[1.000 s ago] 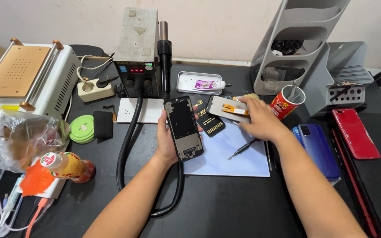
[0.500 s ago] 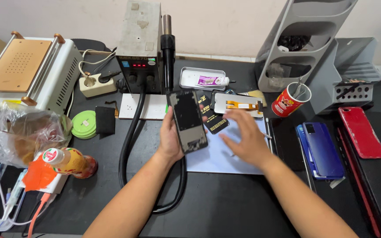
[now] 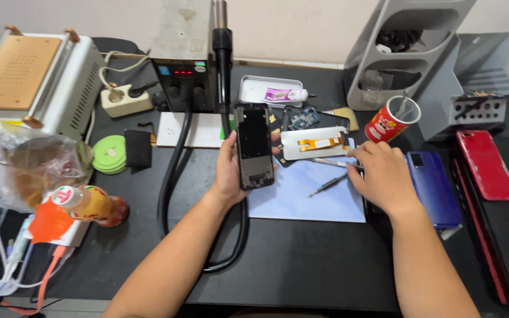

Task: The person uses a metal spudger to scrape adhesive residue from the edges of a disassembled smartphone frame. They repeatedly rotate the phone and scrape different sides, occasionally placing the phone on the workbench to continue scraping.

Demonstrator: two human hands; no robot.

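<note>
A black worktable [image 3: 301, 271] stands against a plain pale wall [image 3: 301, 23] in even light
</note>
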